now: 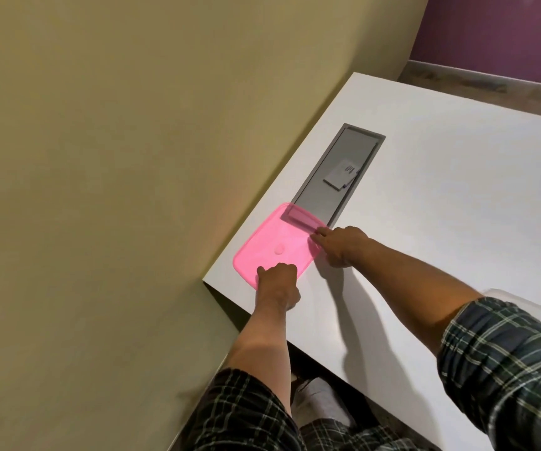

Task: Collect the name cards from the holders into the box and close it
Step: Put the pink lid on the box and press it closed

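A translucent pink lid (277,242) lies flat on the white table (441,206) near its left corner, partly over the end of a grey metal panel. My left hand (278,283) grips the lid's near edge. At the lid's right edge, my right hand (340,244) has its fingers on the rim. A clear plastic box edge (516,299) shows at the right, behind my right sleeve. No name cards or holders are in sight.
The grey recessed panel (334,177) set in the table holds a small white card-like item (340,174). A beige wall runs along the left. The table's left edge and corner lie just beside the lid. The floor and a purple wall show at the top right.
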`<act>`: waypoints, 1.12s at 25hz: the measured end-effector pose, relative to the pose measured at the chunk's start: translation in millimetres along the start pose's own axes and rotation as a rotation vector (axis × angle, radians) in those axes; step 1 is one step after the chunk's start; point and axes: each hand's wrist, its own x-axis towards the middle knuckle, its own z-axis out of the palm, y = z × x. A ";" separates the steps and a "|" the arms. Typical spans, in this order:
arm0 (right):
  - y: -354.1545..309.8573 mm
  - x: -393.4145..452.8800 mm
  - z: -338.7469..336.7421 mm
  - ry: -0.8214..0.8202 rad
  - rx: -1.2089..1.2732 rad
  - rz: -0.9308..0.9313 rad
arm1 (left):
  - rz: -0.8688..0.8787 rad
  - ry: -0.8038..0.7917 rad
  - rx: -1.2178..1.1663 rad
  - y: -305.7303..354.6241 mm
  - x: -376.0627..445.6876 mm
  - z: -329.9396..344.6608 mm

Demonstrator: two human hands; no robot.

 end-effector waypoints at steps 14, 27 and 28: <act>74.7 -82.8 -33.9 0.472 0.242 0.048 | 0.170 0.737 -0.009 10.6 -12.8 -126.6; 205.4 -279.9 3.3 0.637 1.221 0.298 | 0.122 0.451 -0.974 157.4 -0.8 -180.8; 211.6 -296.8 16.7 0.604 1.241 0.332 | 0.142 0.365 -0.984 172.3 -1.9 -172.4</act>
